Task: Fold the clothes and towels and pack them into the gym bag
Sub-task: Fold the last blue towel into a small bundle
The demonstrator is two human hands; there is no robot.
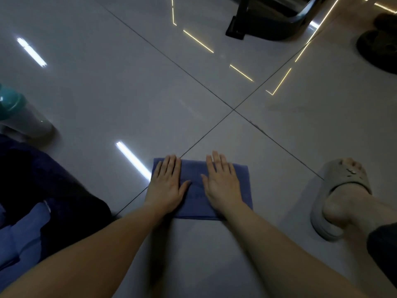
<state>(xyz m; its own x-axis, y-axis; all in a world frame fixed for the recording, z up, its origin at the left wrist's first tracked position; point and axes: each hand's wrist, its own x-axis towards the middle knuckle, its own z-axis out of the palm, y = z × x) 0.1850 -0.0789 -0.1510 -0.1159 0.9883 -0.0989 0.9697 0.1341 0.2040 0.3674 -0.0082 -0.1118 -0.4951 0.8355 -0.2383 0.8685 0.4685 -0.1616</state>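
A dim, glossy tiled floor [129, 93] was noted. A folded blue towel [196, 191] lay on it, pressed flat under the left hand [166, 187] and right hand [222, 186], both spread wide, gripping nothing. Folding was judged nearly complete; lifting into the dark bag [43, 190] at left was indicated next.

Both bare forearms reach forward from bottom of frame, roughly parallel, converging slightly. Left hand [166, 186] flat, palm down, fingers together and extended forward, thumb splayed toward the right. Right hand [222, 182] flat, palm down, fingers slightly spread, thumb angled inward toward the left. Thumbs near each other, not touching. Wrists straight, low.
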